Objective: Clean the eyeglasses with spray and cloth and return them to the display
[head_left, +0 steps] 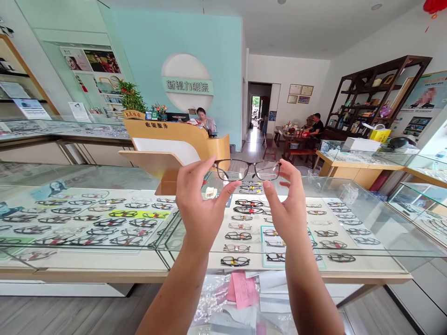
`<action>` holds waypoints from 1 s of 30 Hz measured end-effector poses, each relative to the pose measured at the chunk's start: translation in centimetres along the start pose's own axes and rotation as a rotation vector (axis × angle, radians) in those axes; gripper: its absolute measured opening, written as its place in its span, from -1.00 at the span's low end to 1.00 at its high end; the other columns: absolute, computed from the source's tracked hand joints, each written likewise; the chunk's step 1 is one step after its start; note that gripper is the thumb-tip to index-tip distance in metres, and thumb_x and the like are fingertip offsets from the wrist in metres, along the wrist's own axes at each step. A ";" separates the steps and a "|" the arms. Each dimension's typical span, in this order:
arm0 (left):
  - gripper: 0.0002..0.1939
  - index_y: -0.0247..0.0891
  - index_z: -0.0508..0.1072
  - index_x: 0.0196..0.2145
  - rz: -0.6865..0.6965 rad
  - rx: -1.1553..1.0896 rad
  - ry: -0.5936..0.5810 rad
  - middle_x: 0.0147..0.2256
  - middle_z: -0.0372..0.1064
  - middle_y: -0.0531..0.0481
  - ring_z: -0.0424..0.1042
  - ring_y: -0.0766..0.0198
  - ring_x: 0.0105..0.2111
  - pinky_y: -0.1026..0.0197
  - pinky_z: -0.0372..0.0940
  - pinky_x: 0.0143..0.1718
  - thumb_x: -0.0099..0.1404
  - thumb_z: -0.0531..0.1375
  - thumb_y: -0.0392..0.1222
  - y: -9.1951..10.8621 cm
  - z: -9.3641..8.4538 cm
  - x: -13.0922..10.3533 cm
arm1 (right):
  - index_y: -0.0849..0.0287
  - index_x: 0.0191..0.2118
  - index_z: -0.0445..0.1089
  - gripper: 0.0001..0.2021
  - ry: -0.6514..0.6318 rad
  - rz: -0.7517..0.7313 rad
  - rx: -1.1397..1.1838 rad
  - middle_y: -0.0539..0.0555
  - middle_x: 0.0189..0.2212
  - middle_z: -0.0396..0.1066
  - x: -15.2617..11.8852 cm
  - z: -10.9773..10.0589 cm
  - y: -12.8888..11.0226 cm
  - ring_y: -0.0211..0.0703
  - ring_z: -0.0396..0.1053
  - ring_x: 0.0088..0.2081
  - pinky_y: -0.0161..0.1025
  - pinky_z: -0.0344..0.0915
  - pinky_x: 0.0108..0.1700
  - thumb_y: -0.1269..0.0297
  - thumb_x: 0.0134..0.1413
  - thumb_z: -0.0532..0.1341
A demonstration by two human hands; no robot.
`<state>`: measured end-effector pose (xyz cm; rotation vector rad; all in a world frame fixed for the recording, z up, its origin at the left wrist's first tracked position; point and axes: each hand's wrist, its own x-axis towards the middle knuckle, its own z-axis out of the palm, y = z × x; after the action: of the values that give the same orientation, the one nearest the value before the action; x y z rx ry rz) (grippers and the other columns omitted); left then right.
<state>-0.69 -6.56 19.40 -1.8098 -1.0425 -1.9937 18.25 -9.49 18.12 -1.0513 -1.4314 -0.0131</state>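
Observation:
A pair of eyeglasses (232,170) with a thin dark frame and clear lenses is held up in front of me, above a glass display case. My left hand (202,195) grips its left end between thumb and fingers. At the other end, my right hand (288,197) has its fingers curled at the frame's corner, thumb below the lens. The temples are mostly hidden behind the frame and hands. Under the glass, rows of spectacles (238,236) lie on white trays below my hands.
The glass display case (370,274) spans the front. Plastic bags and a pink paper (242,289) lie low between my forearms. Farther back, a person (206,122) sits behind a yellow counter (167,135). Another person (317,125) sits by a wooden table (295,139). More display cases stand right.

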 end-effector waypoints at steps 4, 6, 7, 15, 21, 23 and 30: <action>-0.36 -0.07 0.51 0.26 0.019 0.019 0.008 0.07 0.49 -0.16 0.52 -0.02 0.06 -0.08 0.50 0.05 0.33 0.50 0.15 -0.1 0.1 0.0 | -0.07 0.49 0.15 -0.44 -0.016 0.013 0.008 0.26 0.35 0.38 0.1 0.1 0.2 0.14 0.44 0.29 0.23 0.48 0.24 0.01 0.51 0.19; -0.36 -0.07 0.52 0.26 0.038 0.015 0.018 0.07 0.49 -0.16 0.52 -0.03 0.07 -0.09 0.49 0.08 0.32 0.51 0.14 -0.2 0.2 0.0 | -0.07 0.48 0.15 -0.44 -0.016 0.012 0.018 0.26 0.36 0.37 0.1 0.1 0.3 0.14 0.44 0.30 0.23 0.47 0.25 0.01 0.51 0.19; -0.36 -0.07 0.52 0.26 0.042 0.011 0.022 0.07 0.49 -0.16 0.52 -0.02 0.07 -0.09 0.50 0.08 0.32 0.51 0.14 -0.3 0.2 -0.1 | -0.07 0.48 0.15 -0.44 -0.016 0.011 0.020 0.25 0.36 0.37 0.1 0.1 0.4 0.14 0.43 0.30 0.23 0.47 0.25 0.01 0.51 0.19; -0.37 -0.05 0.51 0.27 -0.005 -0.107 -0.005 0.11 0.49 -0.14 0.54 0.02 0.09 0.00 0.55 -0.04 0.34 0.49 0.17 -1.5 1.6 -0.3 | -0.05 0.44 0.20 -0.47 0.040 0.007 -0.012 0.24 0.38 0.35 0.2 0.0 0.3 0.16 0.40 0.31 0.24 0.44 0.26 0.04 0.47 0.22; -0.35 -0.09 0.48 0.28 -0.062 -0.236 -0.045 0.16 0.45 -0.20 0.55 -0.01 0.14 0.05 0.58 -0.12 0.35 0.48 0.16 -2.7 2.8 -0.8 | -0.03 0.41 0.24 -0.48 0.080 -0.001 -0.020 0.25 0.36 0.36 0.2 -0.1 0.1 0.17 0.41 0.29 0.23 0.45 0.24 0.08 0.44 0.25; -0.35 -0.10 0.47 0.29 -0.081 -0.243 -0.055 0.16 0.44 -0.20 0.55 -0.01 0.14 0.09 0.58 -0.16 0.37 0.46 0.18 -2.8 3.0 -0.8 | -0.04 0.42 0.24 -0.47 0.087 0.002 -0.017 0.25 0.36 0.35 0.2 -0.1 0.0 0.18 0.41 0.29 0.25 0.45 0.24 0.09 0.43 0.26; -0.34 -0.11 0.53 0.24 -0.021 -0.071 0.008 0.09 0.44 -0.18 0.51 0.03 0.04 0.08 0.51 -0.20 0.31 0.49 0.20 -1.9 2.5 -0.9 | -0.08 0.43 0.24 -0.47 -0.018 0.120 0.086 0.23 0.34 0.39 0.4 -0.1 0.9 0.12 0.43 0.30 0.16 0.51 0.18 0.05 0.44 0.24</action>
<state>0.20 -3.83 17.82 -1.8319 -1.0041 -2.0740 18.91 -8.77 17.92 -1.0671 -1.3716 0.1437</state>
